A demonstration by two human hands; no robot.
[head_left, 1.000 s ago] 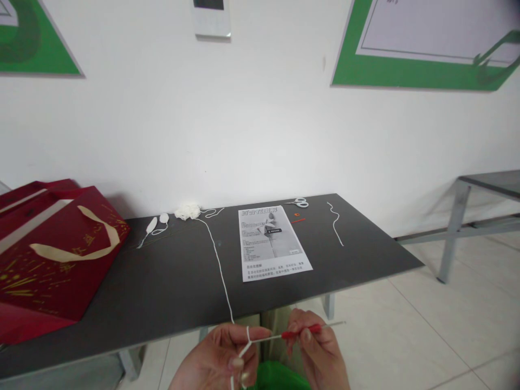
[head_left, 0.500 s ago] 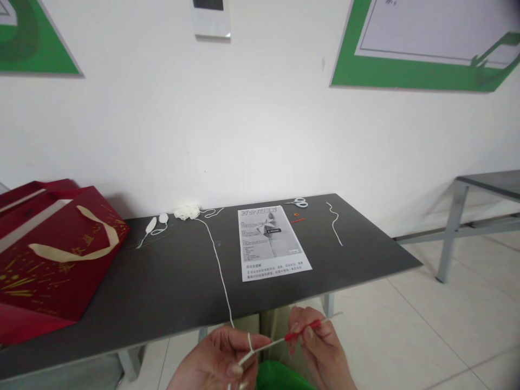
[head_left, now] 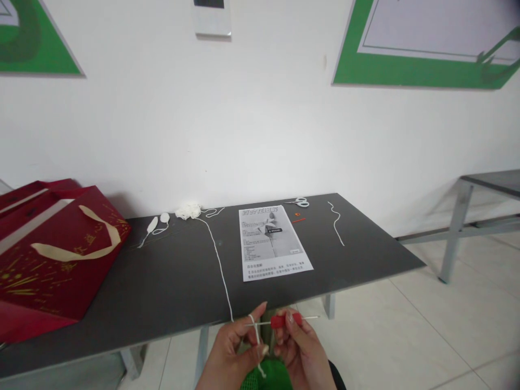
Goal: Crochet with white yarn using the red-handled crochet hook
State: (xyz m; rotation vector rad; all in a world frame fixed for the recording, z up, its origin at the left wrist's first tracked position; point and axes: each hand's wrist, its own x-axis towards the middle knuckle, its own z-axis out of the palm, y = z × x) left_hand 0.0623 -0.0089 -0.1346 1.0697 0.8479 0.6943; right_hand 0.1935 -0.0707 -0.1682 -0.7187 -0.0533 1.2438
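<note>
In front of the table's near edge, my left hand (head_left: 239,344) pinches white yarn (head_left: 257,331) between thumb and fingers. A loop of it goes over the raised index finger, and a short tail hangs below the thumb. My right hand (head_left: 298,341) grips the red handle of a crochet hook (head_left: 280,321). The hook's thin metal shaft points left and lies at the yarn by my left index finger. From my left hand the working strand (head_left: 220,265) runs up across the table to a loose white yarn bundle (head_left: 189,210) near the wall.
On the dark table (head_left: 170,292) lie a printed sheet (head_left: 276,244), scissors (head_left: 300,202), a small orange piece (head_left: 297,214), a red stick (head_left: 298,220) and a cut yarn length (head_left: 336,219). Two white crocheted pieces (head_left: 152,224) lie left, beside a red gift bag (head_left: 73,260).
Both hands have come closer together, and my left hand has moved right with its index finger raised. The hook has turned nearly level, its shaft now at the yarn by that finger.
</note>
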